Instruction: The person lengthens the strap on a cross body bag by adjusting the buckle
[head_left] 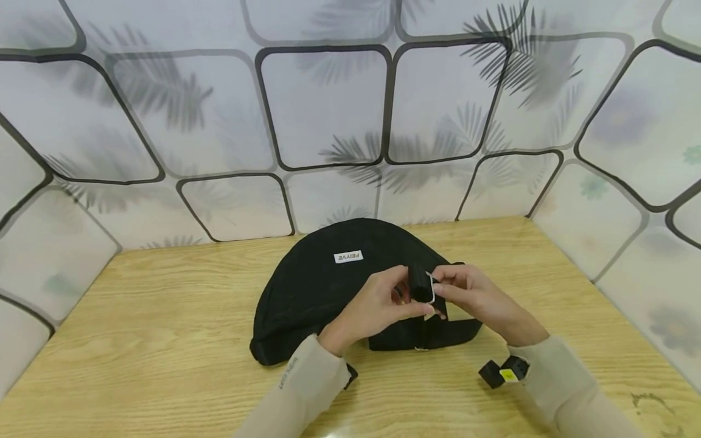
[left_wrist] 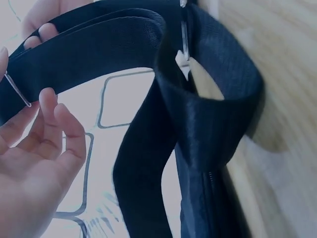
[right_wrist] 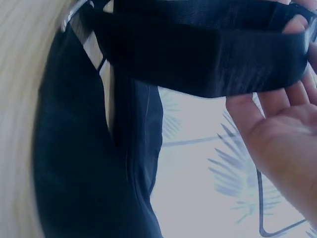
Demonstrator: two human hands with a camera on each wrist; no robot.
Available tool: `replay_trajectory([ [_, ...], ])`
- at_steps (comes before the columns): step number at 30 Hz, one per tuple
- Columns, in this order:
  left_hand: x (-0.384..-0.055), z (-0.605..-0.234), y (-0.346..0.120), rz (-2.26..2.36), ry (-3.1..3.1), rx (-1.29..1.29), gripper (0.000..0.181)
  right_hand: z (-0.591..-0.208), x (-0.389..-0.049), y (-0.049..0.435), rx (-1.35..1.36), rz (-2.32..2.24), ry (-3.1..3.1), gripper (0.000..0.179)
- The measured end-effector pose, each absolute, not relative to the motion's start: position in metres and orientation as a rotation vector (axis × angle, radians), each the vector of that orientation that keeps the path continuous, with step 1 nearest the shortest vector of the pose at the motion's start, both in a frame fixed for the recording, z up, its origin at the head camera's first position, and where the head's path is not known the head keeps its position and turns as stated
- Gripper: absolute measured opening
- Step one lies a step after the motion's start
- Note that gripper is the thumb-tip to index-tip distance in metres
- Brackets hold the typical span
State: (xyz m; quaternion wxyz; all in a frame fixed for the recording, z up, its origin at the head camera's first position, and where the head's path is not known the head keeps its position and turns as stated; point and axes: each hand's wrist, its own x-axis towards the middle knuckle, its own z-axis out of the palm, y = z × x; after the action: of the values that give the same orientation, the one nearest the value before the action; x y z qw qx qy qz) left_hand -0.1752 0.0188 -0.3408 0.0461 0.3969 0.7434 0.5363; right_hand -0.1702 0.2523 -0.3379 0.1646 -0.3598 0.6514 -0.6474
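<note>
A black crescent-shaped bag [head_left: 323, 286] with a white label [head_left: 348, 257] lies on the table. Its wide black webbing strap [left_wrist: 104, 52] is raised and looped in front of the bag. Pinched at the strap's edge, by a thin metal slider buckle [left_wrist: 18, 90], are the fingers of my left hand [head_left: 369, 304]. My right hand [head_left: 484, 301] holds the strap just to the right, its fingers curled round the band in the right wrist view. Lower on the strap, a metal ring [right_wrist: 74, 14] shows near the tabletop. Some fingertips are hidden behind the webbing.
The light wood table [head_left: 164, 316] runs under the bag and both forearms. A patterned cloth screen [head_left: 328, 103] rises at the back and both sides. Small black devices [head_left: 501, 371] sit at the right wrist.
</note>
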Motion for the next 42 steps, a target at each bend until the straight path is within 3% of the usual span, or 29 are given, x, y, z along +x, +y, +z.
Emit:
replay_trajectory([
  [9,-0.179,-0.334,0.011,1.634,2.353,1.258,0.026,-0.336,-0.177,0.268,-0.991,-1.61,2.041,0.017],
  [23,-0.176,-0.342,0.016,1.628,2.254,1.204,0.018,-0.329,-0.166,0.253,-0.872,-1.836,2.037,0.019],
  [32,-0.174,-0.34,0.02,1.617,2.194,1.174,0.028,-0.328,-0.161,0.243,-0.776,-1.939,1.976,0.013],
  [35,-0.175,-0.34,0.019,1.538,2.223,1.228,0.042,-0.326,-0.159,0.241,-0.749,-1.923,2.04,0.007],
  [38,-0.175,-0.339,0.016,1.457,2.287,1.242,0.056,-0.325,-0.16,0.242,-0.724,-1.885,2.099,0.009],
  [42,-0.174,-0.337,0.013,1.427,2.347,1.189,0.056,-0.326,-0.161,0.244,-0.734,-1.827,2.147,0.015],
])
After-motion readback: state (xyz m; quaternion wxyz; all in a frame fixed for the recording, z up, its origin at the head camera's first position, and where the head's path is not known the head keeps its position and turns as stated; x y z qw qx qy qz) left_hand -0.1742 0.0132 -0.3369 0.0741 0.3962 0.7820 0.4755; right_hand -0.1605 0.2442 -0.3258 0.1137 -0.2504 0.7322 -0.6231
